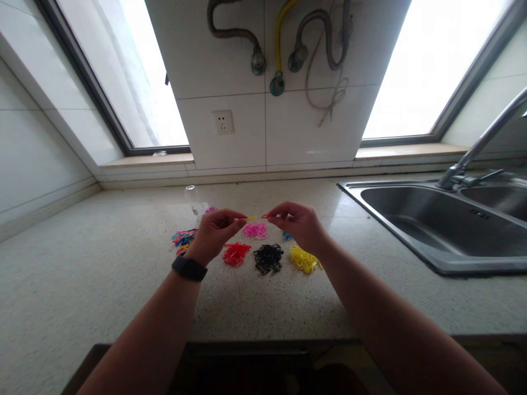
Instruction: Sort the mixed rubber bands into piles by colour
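Observation:
My left hand [220, 227], a black watch on its wrist, pinches a small yellow rubber band [251, 218]. Facing it, my right hand [297, 222] pinches a red rubber band [265, 216] between thumb and fingertips. Both hands are raised over a pile of pink rubber bands [255, 230]. Nearer to me lie a red pile [236, 254], a black pile [268, 258] and a yellow pile [303, 259]. A blue pile [287, 236] is mostly hidden behind my right hand. Beside my left wrist lies a mixed-colour pile [183, 239], partly covered.
A clear plastic container [192, 198] is on the speckled counter [123, 263] behind my left hand, with something pink beside it. To the right is a steel sink [403, 219] with a faucet [465, 164]. A tiled wall with a socket [223, 122] and hoses rises behind.

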